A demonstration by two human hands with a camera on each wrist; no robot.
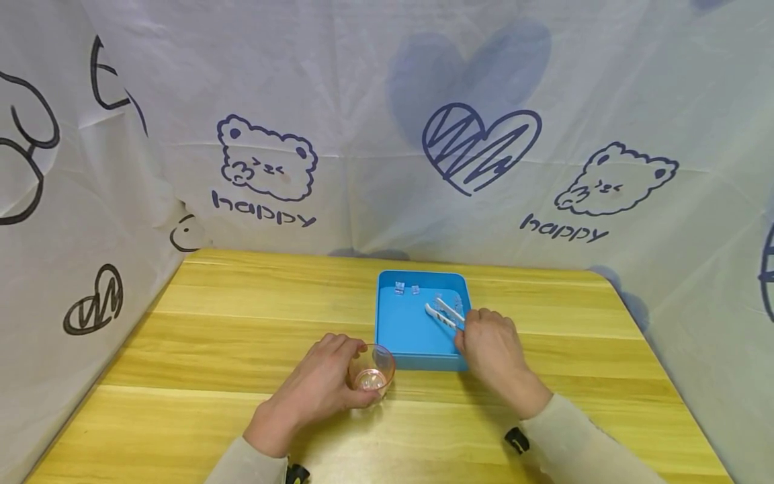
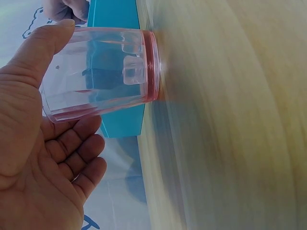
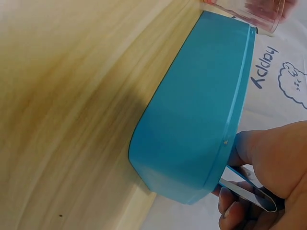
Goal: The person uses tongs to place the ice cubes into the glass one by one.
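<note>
Right at the near edge of the blue tray (image 1: 396, 336), the pink-tinted clear cup (image 1: 373, 372) stands upright on the wooden table (image 1: 230, 323), just beside the tray's front left corner. The left hand (image 1: 317, 390) is wrapped around the cup from its left side, thumb and fingers curled against the wall; in the left wrist view the thumb lies along the cup's side and the fingers (image 2: 79, 153) sit loosely curved beneath it. 1 clear cube (image 2: 133, 69) rests at the bottom of the cup, seen through the wall.

Over the tray's right side, the right hand (image 1: 492, 343) pinches a pair of white tweezers (image 1: 444, 313), whose 2 arms point up and left into the tray with their tips a little apart. In the right wrist view the fingers (image 3: 268, 158) close on the tweezers' shiny end above the tray's rim; whether the tips have hold of anything cannot be told. Near the tips, by the tray's far right corner, lies a small clear heap that is too faint to make out. 2 more clear cubes (image 1: 406, 289) lie side by side on the tray floor close to its far wall.

Behind the table hangs a white cloth backdrop (image 1: 363, 101) printed with bears, hearts and the word "happy".
</note>
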